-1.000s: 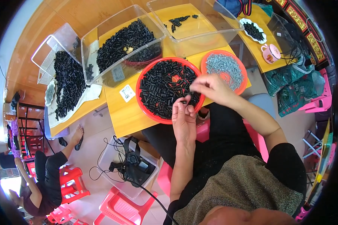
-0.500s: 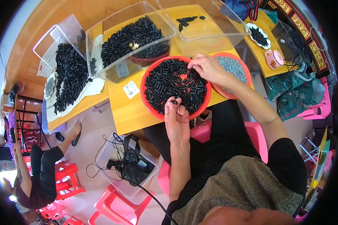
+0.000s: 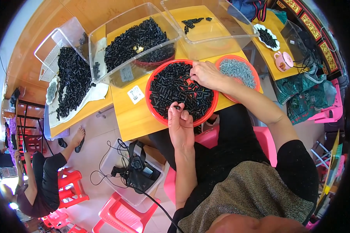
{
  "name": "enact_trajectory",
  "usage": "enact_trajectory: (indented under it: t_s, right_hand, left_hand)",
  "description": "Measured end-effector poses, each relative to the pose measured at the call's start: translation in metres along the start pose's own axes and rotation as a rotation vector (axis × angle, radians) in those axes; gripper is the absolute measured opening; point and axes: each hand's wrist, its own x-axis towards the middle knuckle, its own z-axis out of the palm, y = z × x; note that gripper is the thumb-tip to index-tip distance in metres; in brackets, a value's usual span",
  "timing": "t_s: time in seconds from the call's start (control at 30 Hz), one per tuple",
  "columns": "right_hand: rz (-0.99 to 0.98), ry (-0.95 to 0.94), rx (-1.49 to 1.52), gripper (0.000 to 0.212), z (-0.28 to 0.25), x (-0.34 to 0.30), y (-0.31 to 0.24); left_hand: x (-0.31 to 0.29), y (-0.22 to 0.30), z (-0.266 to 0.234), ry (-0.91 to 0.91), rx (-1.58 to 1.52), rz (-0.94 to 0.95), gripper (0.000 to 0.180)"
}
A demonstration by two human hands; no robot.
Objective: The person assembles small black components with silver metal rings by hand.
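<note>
My left hand [image 3: 182, 128] is palm up at the near rim of a red round basin [image 3: 149, 105], its thumb and forefinger pinched on a small black cylindrical piece [image 3: 177, 107]. Many like it, loose black plastic pieces [image 3: 165, 87], fill the basin, with some red bottom showing among them. Over the basin's far right part, my right hand [image 3: 207, 75] points its closed fingertips down at the pieces. Whatever those fingertips may hold is hidden. Beside that wrist stands a smaller red bowl [image 3: 256, 73] of silvery screw-like metal parts [image 3: 237, 72].
Behind the basin stand a clear bin [image 3: 126, 73] heaped with black pieces and another clear bin [image 3: 217, 40] with a few. More pieces lie on a white cloth [image 3: 99, 91] at left. A white dish [image 3: 258, 27] and pink cup [image 3: 284, 61] are far right. Another person [image 3: 46, 182] sits at left.
My right hand has shifted slightly left and down over the basin. My left hand has drifted a little left, still pinching the small black piece.
</note>
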Motion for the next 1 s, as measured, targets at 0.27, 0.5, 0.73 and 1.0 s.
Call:
enact_trajectory:
  t_s: [0.27, 0.5, 0.73, 1.0]
  right_hand:
    - [0.056, 0.076, 0.407, 0.015, -0.017, -0.024, -0.023]
    - [0.299, -0.058, 1.274, 0.014, -0.037, -0.084, -0.071]
    - [0.255, 0.131, 1.315, 0.016, -0.030, -0.103, -0.083]
    - [0.251, 0.182, 1.222, 0.016, -0.037, -0.109, -0.088]
  left_hand:
    - [-0.001, -0.001, 0.000, -0.003, 0.017, -0.003, 0.023]
    - [-0.005, -0.005, 0.004, 0.019, 0.164, 0.018, 0.024]
    - [-0.011, -0.014, 0.014, 0.000, 0.286, 0.038, 0.026]
    - [-0.016, -0.018, 0.019, -0.001, 0.344, 0.077, 0.025]
